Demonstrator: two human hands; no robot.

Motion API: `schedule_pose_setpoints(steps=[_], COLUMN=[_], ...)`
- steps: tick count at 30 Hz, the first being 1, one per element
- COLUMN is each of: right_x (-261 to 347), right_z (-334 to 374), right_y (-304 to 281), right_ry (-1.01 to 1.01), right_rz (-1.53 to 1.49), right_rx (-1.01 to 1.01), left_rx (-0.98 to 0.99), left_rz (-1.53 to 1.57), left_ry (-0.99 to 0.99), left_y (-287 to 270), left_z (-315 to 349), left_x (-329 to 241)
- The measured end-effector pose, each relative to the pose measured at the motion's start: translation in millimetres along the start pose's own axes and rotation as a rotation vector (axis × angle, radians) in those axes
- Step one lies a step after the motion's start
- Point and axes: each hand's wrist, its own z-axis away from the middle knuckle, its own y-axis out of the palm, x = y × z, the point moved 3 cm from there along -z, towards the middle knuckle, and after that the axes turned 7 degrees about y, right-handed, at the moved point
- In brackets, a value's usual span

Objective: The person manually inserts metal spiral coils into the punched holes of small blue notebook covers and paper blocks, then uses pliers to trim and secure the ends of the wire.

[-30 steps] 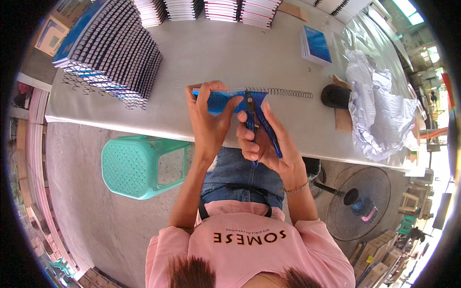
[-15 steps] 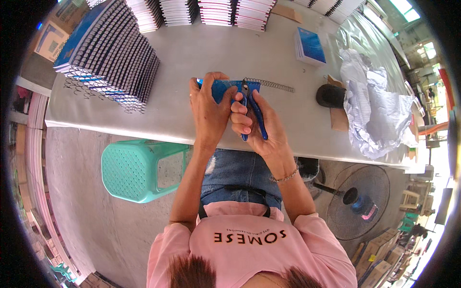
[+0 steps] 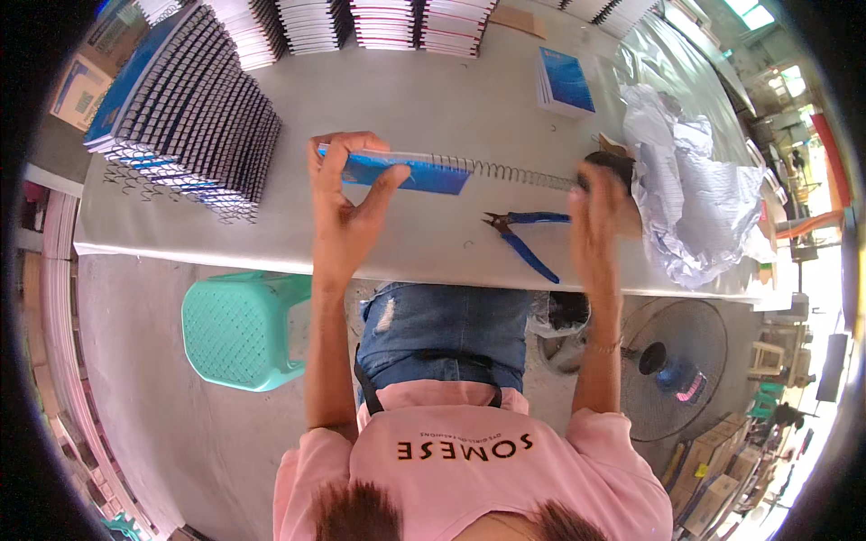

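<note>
One blue notebook (image 3: 433, 176) is pinched in the left hand (image 3: 347, 216); pliers (image 3: 502, 222) lie beside the right hand (image 3: 599, 216), its grip unclear.

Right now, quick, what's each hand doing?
Left hand: closed, holding the blue notebook.
Right hand: near the wire coil, blurred; can't tell if it's open or closed.

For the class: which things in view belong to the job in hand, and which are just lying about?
Seemingly the job's:
blue notebook, in the left hand
wire coil, extending past its end
blue-handled cutters, near the right hand
stack of coil-bound notebooks

Seemingly just about:
crumpled white sheet
green stool
fan
</note>
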Motion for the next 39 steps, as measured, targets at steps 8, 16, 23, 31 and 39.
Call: schedule_pose_setpoints(steps=[8,16,23,31,39], right_x=[-83.1,-12.4,9.6,-3.9,33.6], right_z=[-29.2,-36.6,-42.5,-72.2,-71.7], right_y=[-9.0,21.9,26.3,55.9,23.9], right_ry=[0.275,0.179,0.063,0.045,0.106], right_rz=[0.097,-0.090,-0.165,-0.270,-1.474], right_rx=[-0.079,0.091,0.379,0.453,1.099], left_rx=[0.123,0.092,0.088,0.143,0.154], left_rz=[0.076,0.165,0.094,0.043,0.080], left_ry=[-0.043,-0.051,-0.065,-0.040,-0.104], left_y=[3.9,0.5,-2.8,9.2,15.0], left_z=[8.4,2.1,1.9,4.1,8.4], left_x=[9.8,21.6,22.6,23.7,26.1])
